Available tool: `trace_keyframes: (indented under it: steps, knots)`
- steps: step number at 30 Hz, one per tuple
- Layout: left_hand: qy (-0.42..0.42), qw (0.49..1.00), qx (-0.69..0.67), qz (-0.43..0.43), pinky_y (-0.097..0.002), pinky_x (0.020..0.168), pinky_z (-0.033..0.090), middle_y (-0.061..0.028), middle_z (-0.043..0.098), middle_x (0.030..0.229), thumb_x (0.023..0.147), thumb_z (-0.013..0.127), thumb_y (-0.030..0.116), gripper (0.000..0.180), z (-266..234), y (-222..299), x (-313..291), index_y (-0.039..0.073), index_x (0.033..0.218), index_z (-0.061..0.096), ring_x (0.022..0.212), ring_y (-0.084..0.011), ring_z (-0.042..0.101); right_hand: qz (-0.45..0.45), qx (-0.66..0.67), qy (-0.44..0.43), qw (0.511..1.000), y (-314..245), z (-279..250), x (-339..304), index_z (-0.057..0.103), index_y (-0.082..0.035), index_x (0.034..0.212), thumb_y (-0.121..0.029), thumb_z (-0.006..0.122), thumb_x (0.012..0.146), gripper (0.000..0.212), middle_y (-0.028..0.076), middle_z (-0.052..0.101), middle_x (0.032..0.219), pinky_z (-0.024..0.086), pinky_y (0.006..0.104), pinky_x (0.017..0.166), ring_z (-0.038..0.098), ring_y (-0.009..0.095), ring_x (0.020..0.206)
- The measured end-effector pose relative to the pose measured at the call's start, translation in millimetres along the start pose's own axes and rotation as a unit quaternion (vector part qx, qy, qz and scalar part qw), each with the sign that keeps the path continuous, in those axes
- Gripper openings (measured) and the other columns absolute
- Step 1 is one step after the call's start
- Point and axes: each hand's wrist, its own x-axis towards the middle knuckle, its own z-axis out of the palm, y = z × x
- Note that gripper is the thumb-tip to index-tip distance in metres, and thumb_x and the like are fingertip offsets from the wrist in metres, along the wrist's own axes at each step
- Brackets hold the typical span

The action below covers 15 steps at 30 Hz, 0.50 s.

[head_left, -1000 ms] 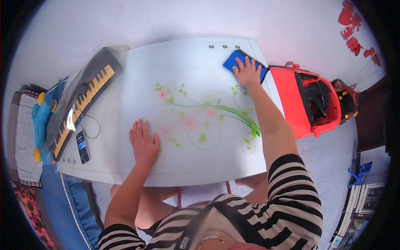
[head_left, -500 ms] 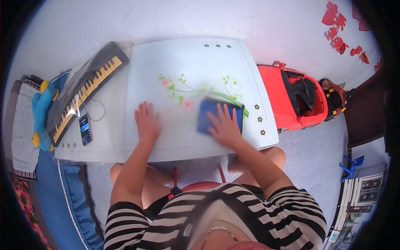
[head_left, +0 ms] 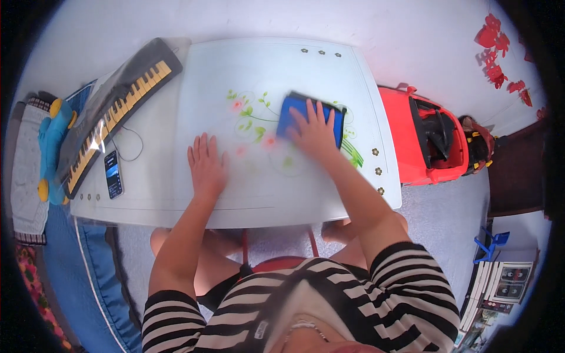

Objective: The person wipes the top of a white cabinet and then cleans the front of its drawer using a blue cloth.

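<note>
Both hands are spread wide: the right hand point(head_left: 316, 135) palm-down on a blue rectangular cloth with black edging point(head_left: 285, 117), the left hand point(head_left: 207, 167) flat on the glossy white flower-printed table point(head_left: 247, 65), nearer the front edge. The cloth lies right of the surface's centre. A black, cream-keyed electronic keyboard point(head_left: 122, 110) slants along the left edge; a slim dark phone point(head_left: 113, 175) lies near the front-left corner. Past the right edge stands a red plastic toy car point(head_left: 401, 117).

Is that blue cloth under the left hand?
No, the right hand lies on the blue cloth, while the left hand is apart from it, over the white tabletop.
</note>
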Motion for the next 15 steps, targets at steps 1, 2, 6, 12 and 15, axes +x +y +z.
trace_keyframes:
  steps: [1,2,6,12,15]
  knots:
    - [-0.004,1.0,0.003,-0.002,-0.0541,0.122,0.02,-0.0195,0.041,0.153,0.097,0.058,0.029,0.054,-1,0,0,0.0,0.141,0.048,0.146,-0.0361,0.033,0.006,-0.007,-0.005,1.0,6,7,21,0.044,-0.028,0.153,-0.058,0.049,0.098,0.062,0.019,0.027,0.164,0.008,0.0675,0.119,0.018,0.042,0.153]
    - [-0.01,1.0,-0.003,-0.007,-0.0541,0.122,0.02,-0.0196,0.041,0.153,0.096,0.058,0.029,0.054,-2,0,1,0.0,0.141,0.048,0.146,-0.036,0.032,0.013,-0.016,-0.008,1.0,12,12,42,0.043,-0.029,0.153,-0.059,0.046,0.099,0.062,0.018,0.026,0.165,0.008,0.0666,0.119,0.017,0.04,0.153]
    - [-0.01,1.0,-0.003,-0.007,-0.0542,0.121,0.02,-0.0196,0.042,0.153,0.096,0.058,0.03,0.054,0,-1,0,0.002,0.141,0.049,0.146,-0.0357,0.032,0.066,-0.032,-0.079,0.994,24,17,103,0.033,-0.036,0.158,-0.065,0.035,0.1,0.065,0.013,0.018,0.169,0.005,0.0641,0.121,0.012,0.037,0.156]
    - [-0.012,1.0,-0.018,-0.023,-0.0535,0.121,0.021,-0.0185,0.043,0.151,0.096,0.058,0.03,0.053,1,1,2,0.003,0.141,0.05,0.145,-0.0355,0.033,0.079,-0.024,-0.072,0.994,15,21,101,0.033,-0.033,0.158,-0.065,0.034,0.1,0.066,0.014,0.019,0.168,0.005,0.0655,0.12,0.013,0.038,0.155]
    - [0.0,1.0,0.004,-0.015,-0.0531,0.121,0.021,-0.0179,0.043,0.151,0.097,0.057,0.031,0.053,3,3,1,0.004,0.141,0.05,0.145,-0.0353,0.033,0.032,-0.023,-0.054,0.998,4,19,58,0.037,-0.03,0.157,-0.061,0.038,0.101,0.064,0.015,0.022,0.167,0.006,0.0668,0.119,0.015,0.04,0.154]
